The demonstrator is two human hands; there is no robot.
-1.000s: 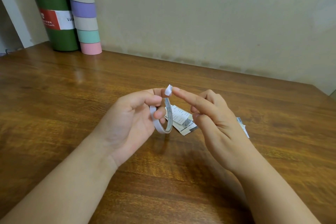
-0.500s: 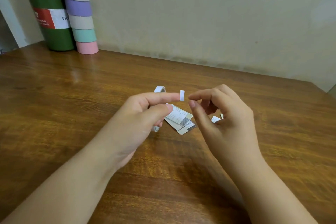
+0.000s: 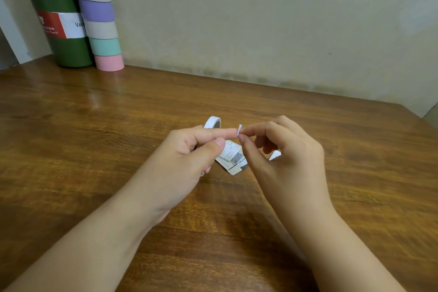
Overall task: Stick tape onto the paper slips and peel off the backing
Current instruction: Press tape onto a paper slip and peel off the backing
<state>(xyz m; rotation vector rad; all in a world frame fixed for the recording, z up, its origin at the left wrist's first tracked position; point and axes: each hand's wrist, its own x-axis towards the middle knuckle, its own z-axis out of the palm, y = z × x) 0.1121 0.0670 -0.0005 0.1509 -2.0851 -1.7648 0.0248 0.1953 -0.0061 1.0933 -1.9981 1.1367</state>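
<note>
Head view: the right hand (image 3: 284, 149) has closed in since half a second ago, its thumb and forefinger now pinching the small tape piece (image 3: 239, 131) stuck on the left hand's (image 3: 187, 152) forefinger tip. The left fingers curl around the tape roll (image 3: 212, 122). Paper slips (image 3: 233, 157) lie on the surface (image 3: 94, 137) beneath.

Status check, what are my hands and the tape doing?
Left hand holds tape roll, tape piece on fingertip. Right hand fingers closing on it. Paper slips below, unobstructed.

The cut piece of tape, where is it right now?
In the head view, the tape piece sits mid-frame on the left hand's index fingertip, above the paper slips, touching the right hand's fingertips.
</note>
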